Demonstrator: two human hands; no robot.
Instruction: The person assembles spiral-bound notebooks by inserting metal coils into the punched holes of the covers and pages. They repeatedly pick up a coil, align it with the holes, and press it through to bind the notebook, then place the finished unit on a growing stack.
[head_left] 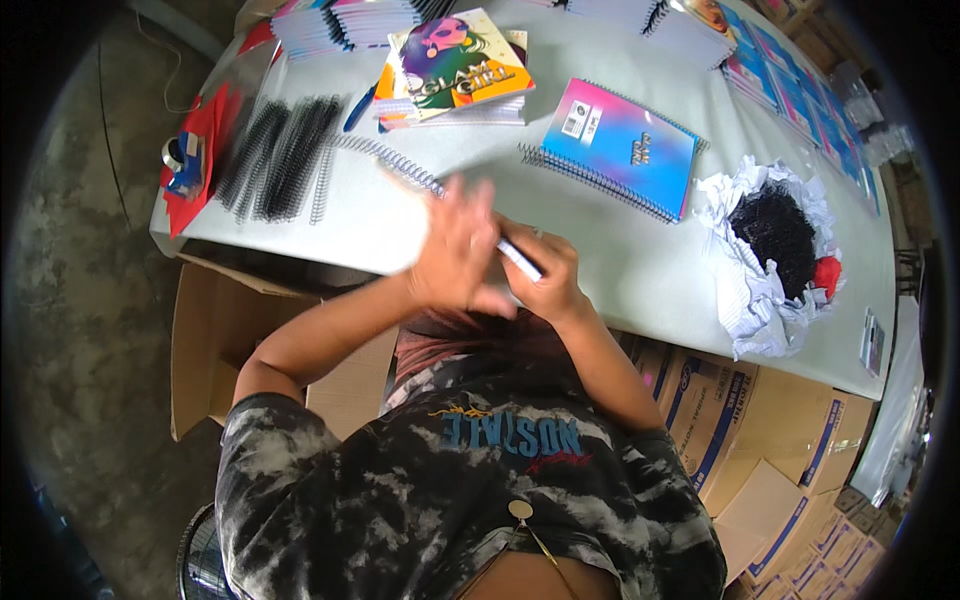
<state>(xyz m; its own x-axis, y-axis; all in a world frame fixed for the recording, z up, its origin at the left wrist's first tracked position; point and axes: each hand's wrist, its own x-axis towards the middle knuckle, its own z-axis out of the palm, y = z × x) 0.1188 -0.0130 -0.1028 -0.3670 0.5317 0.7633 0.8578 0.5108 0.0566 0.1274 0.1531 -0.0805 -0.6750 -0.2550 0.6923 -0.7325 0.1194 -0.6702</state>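
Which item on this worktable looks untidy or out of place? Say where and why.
The crumpled white paper on the table's right side stands out: it is torn and bunched into a ragged heap around a pile of black bits, with something red at its edge, whereas the notebooks lie flat or stacked.

left hand [455, 250] — motion-blurred | spiral wire [400, 165] — end hidden behind hands
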